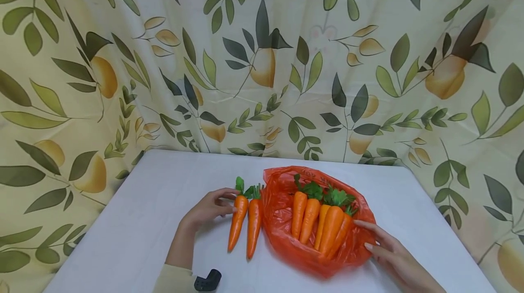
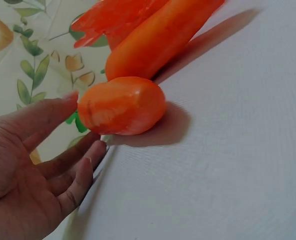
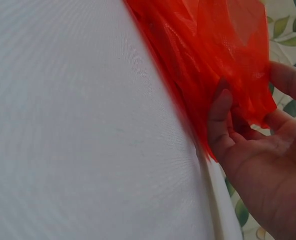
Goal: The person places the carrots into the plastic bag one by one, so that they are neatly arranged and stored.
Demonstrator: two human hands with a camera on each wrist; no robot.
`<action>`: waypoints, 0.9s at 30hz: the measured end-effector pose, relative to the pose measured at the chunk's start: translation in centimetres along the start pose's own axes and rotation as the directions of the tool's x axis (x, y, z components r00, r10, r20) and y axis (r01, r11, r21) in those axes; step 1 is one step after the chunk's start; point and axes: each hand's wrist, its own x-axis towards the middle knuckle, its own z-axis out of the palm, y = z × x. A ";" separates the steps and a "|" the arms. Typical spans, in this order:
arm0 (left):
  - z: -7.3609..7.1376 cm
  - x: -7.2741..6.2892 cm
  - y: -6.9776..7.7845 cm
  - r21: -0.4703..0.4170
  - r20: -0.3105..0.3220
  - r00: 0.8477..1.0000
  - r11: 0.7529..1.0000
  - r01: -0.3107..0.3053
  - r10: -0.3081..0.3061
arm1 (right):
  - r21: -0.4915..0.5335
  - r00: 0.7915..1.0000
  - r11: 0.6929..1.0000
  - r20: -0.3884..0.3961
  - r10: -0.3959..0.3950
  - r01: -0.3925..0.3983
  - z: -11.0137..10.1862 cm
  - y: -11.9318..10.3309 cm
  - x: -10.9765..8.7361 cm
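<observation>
My left hand (image 1: pixel 209 207) is at the leafy top of an orange carrot (image 1: pixel 237 224) lying on the table, its fingers loosely spread. In the left wrist view the fingertips are right at the edge of that carrot (image 2: pixel 122 106). A second carrot (image 1: pixel 254 227) lies just to its right, beside a red plastic bag (image 1: pixel 282 244). Several carrots (image 1: pixel 332 227) with green tops rest in the wide mouth of the bag. My right hand (image 1: pixel 389 251) holds the bag's right edge, with crumpled plastic (image 3: pixel 238 65) between thumb and fingers.
The white table (image 1: pixel 172 184) runs back to a curtain (image 1: pixel 254 120) printed with leaves and fruit. Near the left sleeve (image 1: pixel 176 279) a small black device (image 1: pixel 208 280) shows at the wrist.
</observation>
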 end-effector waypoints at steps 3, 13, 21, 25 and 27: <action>0.3 0.2 0.1 -0.007 0.022 1.000 1.000 0.010 -0.009 | 0.004 1.000 1.000 0.009 -0.002 0.002 -0.1 0.0 0.1; 0.9 0.2 0.3 0.054 0.011 1.000 0.998 -0.012 0.012 | -0.001 0.997 0.999 0.051 -0.049 0.049 -0.4 0.1 0.3; 1.0 0.5 0.0 0.098 -0.012 1.000 0.995 0.005 -0.004 | 0.006 0.996 0.998 0.056 -0.063 0.062 -0.4 0.1 0.2; 0.8 0.5 -0.1 0.066 -0.013 1.000 0.998 -0.010 0.011 | 0.006 0.997 0.998 0.052 -0.058 0.058 -0.4 0.1 0.2; 0.8 0.4 -0.1 0.028 -0.010 1.000 1.000 -0.009 0.010 | 0.000 0.997 0.999 0.047 -0.054 0.054 -0.3 0.1 0.2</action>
